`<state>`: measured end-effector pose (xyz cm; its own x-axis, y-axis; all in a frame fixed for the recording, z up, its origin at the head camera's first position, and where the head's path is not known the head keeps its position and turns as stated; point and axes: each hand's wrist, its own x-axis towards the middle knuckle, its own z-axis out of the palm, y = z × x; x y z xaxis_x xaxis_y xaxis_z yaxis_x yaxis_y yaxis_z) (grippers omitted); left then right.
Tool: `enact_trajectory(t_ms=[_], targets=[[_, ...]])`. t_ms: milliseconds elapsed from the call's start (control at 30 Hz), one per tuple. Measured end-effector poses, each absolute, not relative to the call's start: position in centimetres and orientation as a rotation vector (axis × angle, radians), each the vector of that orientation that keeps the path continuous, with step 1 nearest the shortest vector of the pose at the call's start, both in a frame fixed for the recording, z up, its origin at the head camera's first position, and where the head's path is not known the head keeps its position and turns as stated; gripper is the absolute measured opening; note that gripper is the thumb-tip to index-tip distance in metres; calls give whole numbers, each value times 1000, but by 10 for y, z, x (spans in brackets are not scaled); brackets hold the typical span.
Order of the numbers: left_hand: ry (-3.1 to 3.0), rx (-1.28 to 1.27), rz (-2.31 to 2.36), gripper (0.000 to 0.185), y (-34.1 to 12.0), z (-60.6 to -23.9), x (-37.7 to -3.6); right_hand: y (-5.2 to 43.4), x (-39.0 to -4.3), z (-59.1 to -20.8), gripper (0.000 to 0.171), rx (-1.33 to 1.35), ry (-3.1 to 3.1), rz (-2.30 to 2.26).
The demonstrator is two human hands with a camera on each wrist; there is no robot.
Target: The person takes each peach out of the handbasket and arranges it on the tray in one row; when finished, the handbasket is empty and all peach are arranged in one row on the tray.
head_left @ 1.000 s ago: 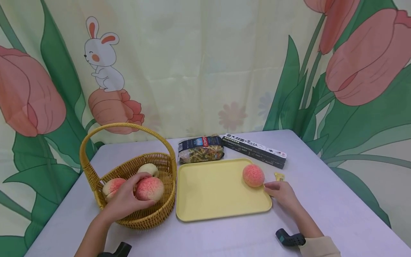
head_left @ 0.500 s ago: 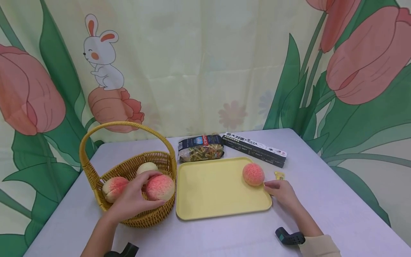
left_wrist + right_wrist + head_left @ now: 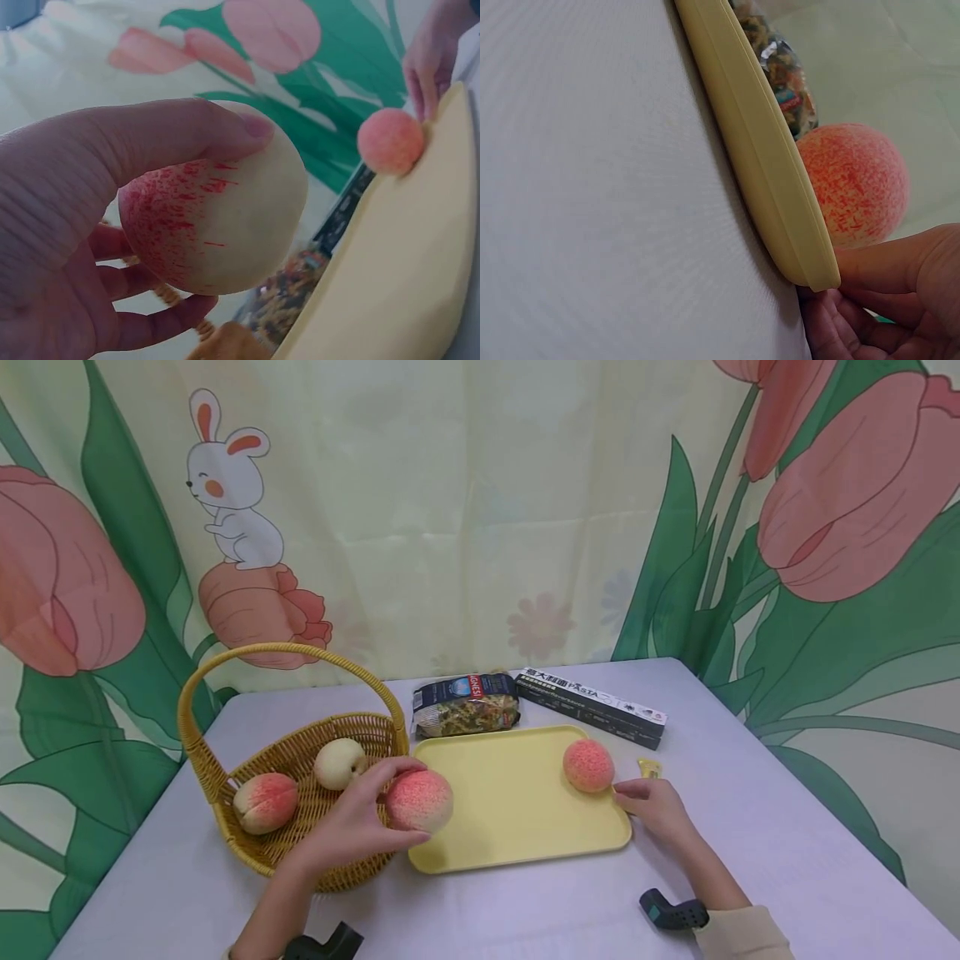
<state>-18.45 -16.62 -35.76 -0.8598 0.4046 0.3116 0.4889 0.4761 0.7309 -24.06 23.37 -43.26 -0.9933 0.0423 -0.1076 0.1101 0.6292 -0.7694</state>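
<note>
My left hand [image 3: 352, 827] grips a red-speckled peach [image 3: 418, 800] in the air, between the right rim of the wicker basket [image 3: 217, 785] and the left edge of the yellow tray [image 3: 510, 852]. In the left wrist view the thumb and fingers [image 3: 82, 225] wrap that peach [image 3: 217, 217]. A second peach [image 3: 588, 765] lies on the tray near its right edge. My right hand [image 3: 654, 806] sits at that edge; in the right wrist view its thumb and fingers [image 3: 885, 300] pinch the tray's rim [image 3: 757, 150] just beside the peach [image 3: 853, 184].
Two more peaches stay in the basket, a reddish one [image 3: 265, 802] and a pale one [image 3: 339, 763]. Behind the tray lie a pasta bag [image 3: 465, 704] and a long dark box [image 3: 592, 706]. A small yellow packet [image 3: 649, 767] lies right of the tray.
My left hand has lifted the speckled peach out of the basket and carried it right to the tray's left edge. The right hand has stayed at the tray's right edge.
</note>
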Motion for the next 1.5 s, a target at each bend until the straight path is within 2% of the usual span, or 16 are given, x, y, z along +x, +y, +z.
enact_trajectory(t_ms=[200, 433, 833, 1100, 1500], targets=[[-2613, -937, -1372, 68, -147, -364, -191, 233, -239, -431, 30, 145, 2756, -1321], [-2633, -990, -1420, 63, -131, -378, -196, 233, -238, -432, 30, 160, 2742, -1324], [-2741, -934, -1262, 64, -117, -397, -200, 231, -240, -431, 29, 154, 2762, -1304], [-2730, -784, -1294, 65, -109, -408, -202, 231, -239, -432, 29, 165, 2762, -1302], [-2757, -787, -1202, 67, -105, -417, -206, 231, -239, -431, 30, 150, 2771, -1292]])
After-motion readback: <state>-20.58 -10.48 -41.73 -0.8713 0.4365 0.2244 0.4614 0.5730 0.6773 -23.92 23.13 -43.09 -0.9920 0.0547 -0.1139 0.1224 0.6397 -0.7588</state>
